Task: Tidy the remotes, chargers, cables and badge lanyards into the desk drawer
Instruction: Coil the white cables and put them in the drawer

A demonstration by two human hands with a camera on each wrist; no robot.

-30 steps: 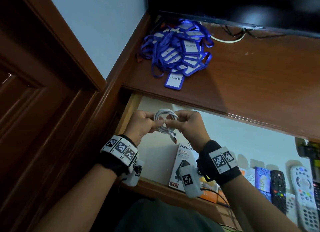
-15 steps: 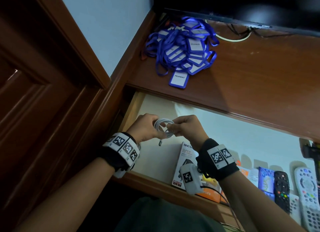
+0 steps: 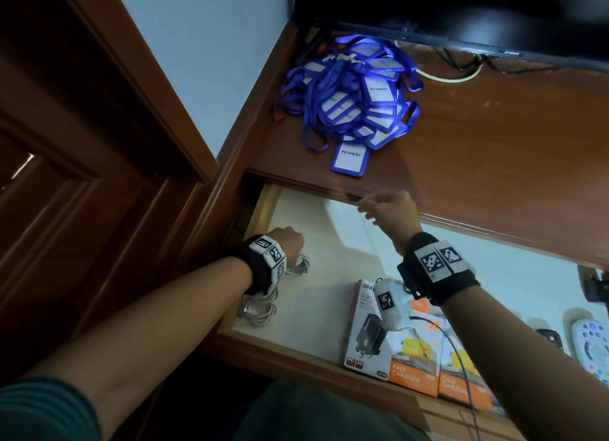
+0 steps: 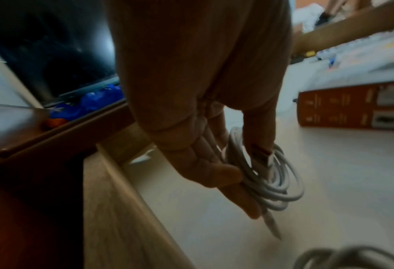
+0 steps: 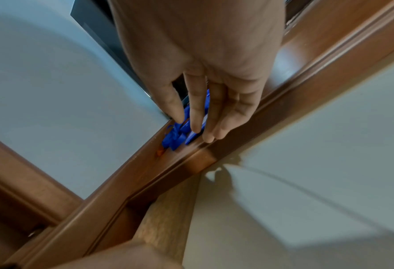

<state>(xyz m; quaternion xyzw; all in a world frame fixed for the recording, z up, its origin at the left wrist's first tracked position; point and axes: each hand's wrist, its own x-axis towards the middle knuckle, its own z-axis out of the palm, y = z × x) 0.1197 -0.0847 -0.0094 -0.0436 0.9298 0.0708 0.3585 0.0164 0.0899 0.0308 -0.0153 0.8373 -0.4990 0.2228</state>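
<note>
Splitting from the two-handed coiling a second ago, the left hand (image 4: pixel 205 138) alone lowers the coiled white cable (image 4: pixel 267 174) into the drawer (image 3: pixel 263 210). Empty, its fingers loosely spread, the right hand (image 3: pixel 392 210) rises toward the blue lanyards (image 3: pixel 352 94) on the table (image 3: pixel 494 150), probably the next thing to stow.

table top (image 3: pixel 494 163): reddish-brown wood, varnished, semi-gloss
drawer floor (image 3: pixel 323 295): pale, smooth, matt liner
drawer side wall (image 4: pixel 113 200): light bare-looking wood, visible grain
coiled cable (image 4: pixel 269 178): white plastic sheath, smooth
badge lanyards (image 3: pixel 349 94): blue woven cloth straps; glossy plastic card sleeves
charger boxes (image 3: pixel 412 358): printed card, slight sheen
</note>
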